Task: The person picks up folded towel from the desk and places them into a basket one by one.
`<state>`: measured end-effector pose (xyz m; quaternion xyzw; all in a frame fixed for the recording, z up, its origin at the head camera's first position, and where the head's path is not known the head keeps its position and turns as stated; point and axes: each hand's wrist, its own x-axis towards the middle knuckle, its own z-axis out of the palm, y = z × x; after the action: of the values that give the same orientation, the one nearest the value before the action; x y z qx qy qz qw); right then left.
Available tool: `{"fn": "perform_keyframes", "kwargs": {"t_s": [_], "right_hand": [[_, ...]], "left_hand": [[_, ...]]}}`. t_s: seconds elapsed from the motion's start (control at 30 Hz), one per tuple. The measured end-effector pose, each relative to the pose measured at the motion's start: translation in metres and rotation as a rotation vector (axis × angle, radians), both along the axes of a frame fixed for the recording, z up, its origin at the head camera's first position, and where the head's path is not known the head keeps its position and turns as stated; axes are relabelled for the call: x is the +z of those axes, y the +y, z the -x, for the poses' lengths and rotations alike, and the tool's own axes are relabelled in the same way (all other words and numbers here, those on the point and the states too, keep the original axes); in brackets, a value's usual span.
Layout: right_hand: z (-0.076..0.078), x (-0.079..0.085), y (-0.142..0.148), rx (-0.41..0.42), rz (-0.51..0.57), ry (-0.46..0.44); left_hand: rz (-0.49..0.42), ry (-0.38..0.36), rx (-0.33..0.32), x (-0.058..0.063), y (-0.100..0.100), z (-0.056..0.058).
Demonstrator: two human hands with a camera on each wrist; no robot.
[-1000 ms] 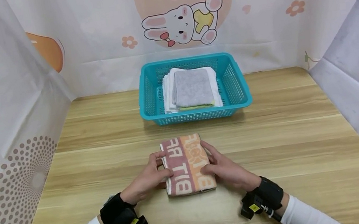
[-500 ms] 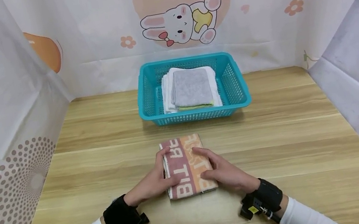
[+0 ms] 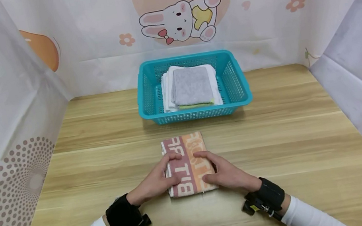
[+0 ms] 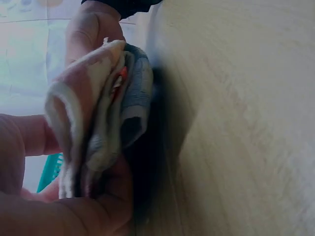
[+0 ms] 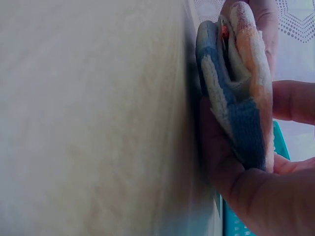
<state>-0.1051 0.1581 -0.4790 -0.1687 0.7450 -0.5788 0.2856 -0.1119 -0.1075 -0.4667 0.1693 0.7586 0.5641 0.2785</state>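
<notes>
A folded towel (image 3: 189, 170) with purple and orange bands and white lettering lies in front of me in the head view. From the left, my left hand (image 3: 156, 178) grips its side, thumb and a finger over the top. My right hand (image 3: 231, 172) holds the opposite side in the same way. In the left wrist view the towel's layered edge (image 4: 98, 113) shows a blue underside, with fingers tucked beneath it. The right wrist view has the towel (image 5: 246, 103) between the fingers above and those curled under its blue lower layer.
Behind the towel, a teal plastic basket (image 3: 238, 78) stands on the wooden table (image 3: 277, 120). Inside it are a folded grey cloth (image 3: 192, 86) and white cloths (image 3: 167, 93) in a stack. A printed curtain (image 3: 98, 34) hangs behind and at both sides.
Both hands have shifted their fingers from the towel's side edges to over its top. The towel stays in nearly the same place, and the basket has not moved.
</notes>
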Motion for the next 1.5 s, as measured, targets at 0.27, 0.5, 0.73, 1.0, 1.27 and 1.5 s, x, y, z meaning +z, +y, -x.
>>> {"fn": "perform_keyframes", "kwargs": {"t_s": [0.27, 0.5, 0.73, 1.0, 1.27, 1.5], "right_hand": [[0.001, 0.0, -0.003, -0.024, -0.014, 0.022], [0.001, -0.001, -0.002, 0.0, -0.02, -0.01], [0.002, -0.001, 0.001, 0.041, -0.025, 0.019], [0.001, 0.0, 0.002, 0.042, -0.04, 0.009], [0.005, 0.001, 0.002, -0.003, -0.067, 0.043], [-0.001, -0.003, 0.002, 0.003, -0.081, 0.056]], "left_hand": [[-0.043, -0.08, 0.139, -0.001, 0.001, -0.002], [0.018, -0.006, 0.07, -0.001, 0.001, -0.004], [0.073, 0.023, -0.065, 0.001, 0.002, 0.0], [0.107, 0.054, -0.096, -0.007, -0.001, 0.004], [0.113, 0.037, -0.077, -0.005, -0.002, 0.008], [0.123, 0.012, -0.064, -0.01, -0.005, 0.001]]}}
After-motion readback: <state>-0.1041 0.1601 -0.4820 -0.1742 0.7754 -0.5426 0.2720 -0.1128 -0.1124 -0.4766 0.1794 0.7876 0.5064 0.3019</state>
